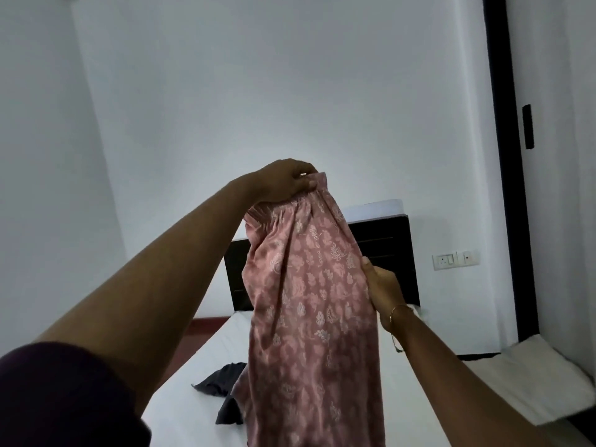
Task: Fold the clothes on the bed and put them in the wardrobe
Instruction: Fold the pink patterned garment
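While both hands (287, 180) (383, 285) grip it, pink garment (309, 301) shows no writing.

Garment (309, 317): thin pink printed cloth, slight sheen. Sheet (200, 366): smooth matt white cloth. Headboard (380, 253): dark, semi-gloss wood look. Dark cloth (222, 382): matt.

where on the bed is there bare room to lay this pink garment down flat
Bare white sheet shows on the bed right of the hanging pink garment, out to the bed's right edge, and in a strip between the dark headboard and the dark garment. The near left is crowded by that crumpled dark garment. The middle is hidden behind the pink cloth.
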